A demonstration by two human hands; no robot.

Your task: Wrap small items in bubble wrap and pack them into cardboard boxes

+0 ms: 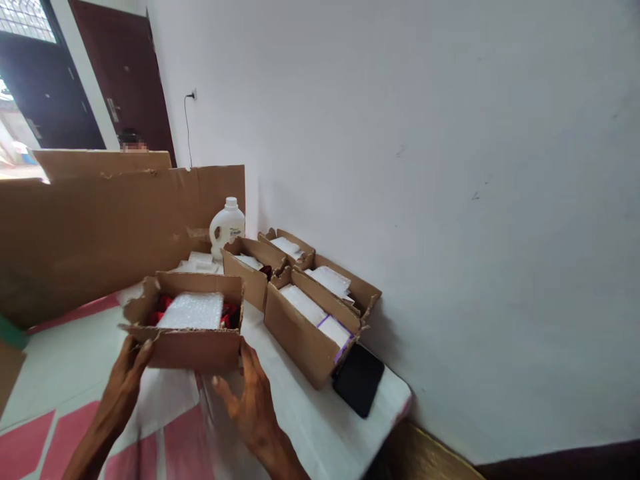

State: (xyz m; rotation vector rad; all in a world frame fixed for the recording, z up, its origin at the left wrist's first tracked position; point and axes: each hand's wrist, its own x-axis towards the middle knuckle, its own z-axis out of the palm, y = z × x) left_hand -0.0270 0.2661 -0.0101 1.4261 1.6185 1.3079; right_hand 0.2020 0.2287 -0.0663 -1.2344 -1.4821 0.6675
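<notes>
An open cardboard box with torn upper edges is in front of me, between my two hands. Inside, a white bubble-wrap packet lies on top of something red. My left hand grips the box's near left corner, thumb on the front face and fingers partly hidden behind the side. At the near right corner, my right hand has its fingers pressed along the side, while its thumb stands out in front, off the cardboard. Whether the box rests on the table or is slightly raised, I cannot tell.
Several more open cardboard boxes with white packets stand to the right by the wall. A black flat object lies near the table's right edge. Behind are a white jug and a tall cardboard panel. A person's head shows beyond.
</notes>
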